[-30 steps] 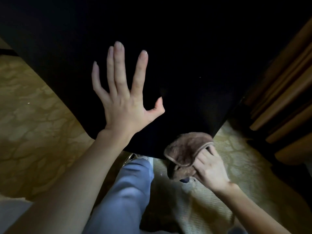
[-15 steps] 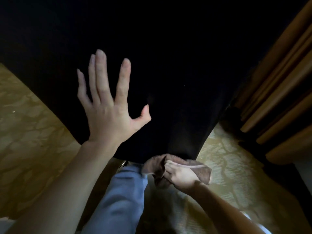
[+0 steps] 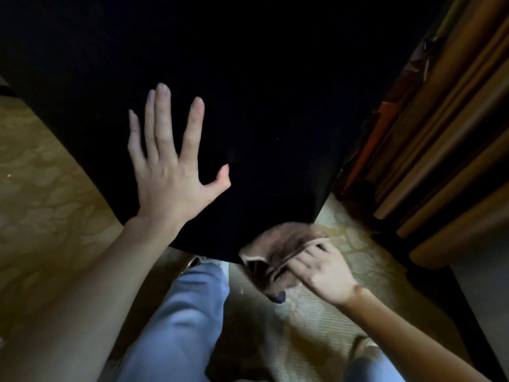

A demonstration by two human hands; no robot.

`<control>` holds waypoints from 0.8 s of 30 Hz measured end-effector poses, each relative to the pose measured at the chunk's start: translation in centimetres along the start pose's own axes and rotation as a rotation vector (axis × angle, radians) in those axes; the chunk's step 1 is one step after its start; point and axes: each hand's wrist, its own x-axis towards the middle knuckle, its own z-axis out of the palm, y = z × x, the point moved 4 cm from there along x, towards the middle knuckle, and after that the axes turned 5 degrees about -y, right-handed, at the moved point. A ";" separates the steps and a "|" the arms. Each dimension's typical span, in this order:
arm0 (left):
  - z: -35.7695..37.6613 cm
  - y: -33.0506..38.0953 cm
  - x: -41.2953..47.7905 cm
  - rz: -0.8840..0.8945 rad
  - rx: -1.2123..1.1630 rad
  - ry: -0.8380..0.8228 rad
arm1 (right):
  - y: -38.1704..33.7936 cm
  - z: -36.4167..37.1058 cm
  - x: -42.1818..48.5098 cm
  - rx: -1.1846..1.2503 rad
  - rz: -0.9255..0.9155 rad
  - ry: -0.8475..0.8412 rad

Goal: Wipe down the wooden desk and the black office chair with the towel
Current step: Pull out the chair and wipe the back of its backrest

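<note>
Chair: black office chair [image 3: 248, 92], a broad, matte, dark surface with a rounded lower edge.
Left hand: the left hand [image 3: 168, 175] lies flat on the chair, fingers straight and spread, holding nothing.
Right hand: the right hand [image 3: 322, 274] has its fingers curled round the towel.
Towel: the towel [image 3: 275, 244] is brown, soft and fuzzy, bunched in folds and touching the chair's bottom edge.
Floor: beige carpet [image 3: 41, 202] with a pale scale-like pattern.
Right side: glossy brown wooden mouldings [image 3: 454, 133] with rounded edges.

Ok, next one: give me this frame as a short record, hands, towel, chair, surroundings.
left hand: open, fingers spread, flat against the black chair
right hand: grips the brown towel
towel position: bunched at the chair's lower edge
floor: patterned carpet
right side: wooden furniture, no hand on it
stage: chair being wiped
</note>
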 end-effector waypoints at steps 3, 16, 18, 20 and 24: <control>0.0 -0.7 -0.1 -0.006 -0.022 -0.008 | 2.0 -2.5 1.2 -0.022 0.115 0.097; 0.6 -2.5 0.3 -0.002 -0.042 -0.005 | -3.8 10.3 -0.9 0.200 0.020 -0.606; 0.6 -2.2 0.3 -0.012 -0.045 -0.010 | -4.0 10.6 -1.0 0.141 -0.013 -0.737; 0.6 -2.0 0.3 -0.013 -0.034 -0.021 | -2.9 9.9 -0.6 0.235 0.089 -0.686; 0.5 -1.3 0.5 -0.023 -0.050 -0.016 | -2.7 6.8 -0.5 0.023 -0.120 -0.645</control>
